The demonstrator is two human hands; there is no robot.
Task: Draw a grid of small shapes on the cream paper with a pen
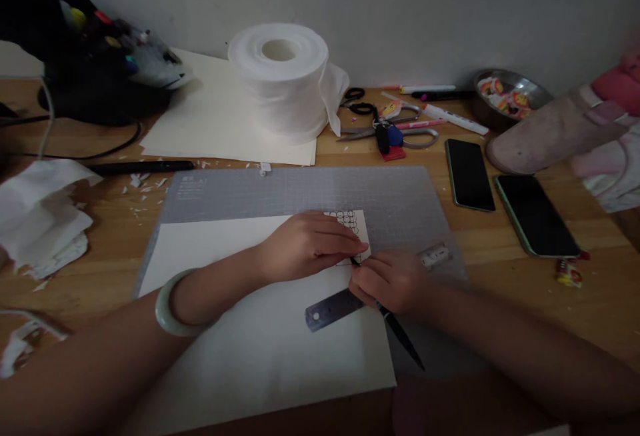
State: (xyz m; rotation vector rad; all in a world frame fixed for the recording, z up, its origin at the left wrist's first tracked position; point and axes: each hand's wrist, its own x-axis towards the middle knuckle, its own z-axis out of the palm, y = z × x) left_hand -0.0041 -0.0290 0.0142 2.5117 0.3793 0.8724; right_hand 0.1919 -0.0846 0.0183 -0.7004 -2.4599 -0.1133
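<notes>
My left hand [320, 241], with a pale green bangle [167, 306] on the wrist, rests on a white sheet of paper [225, 369]. Its fingers stretch to the right over the sheet's top right corner and hide part of a drawn black grid of small rounded shapes [345, 218]. My right hand [393, 279] is closed around a black pen [403, 339]. The pen's tip end shows between the two hands, beside my left fingertips. A metal ruler [333, 309] lies slanted beneath my right hand, across the sheet's right edge.
Under the paper lies a grey cutting mat [400, 199]. Behind it stand a tissue roll [280, 89] and scissors [420, 136]. Two phones [470, 175], a metal bowl of wrapped sweets [540, 93] and a pinkish bottle [540, 129] are on the right. Crumpled paper [45, 209] lies left.
</notes>
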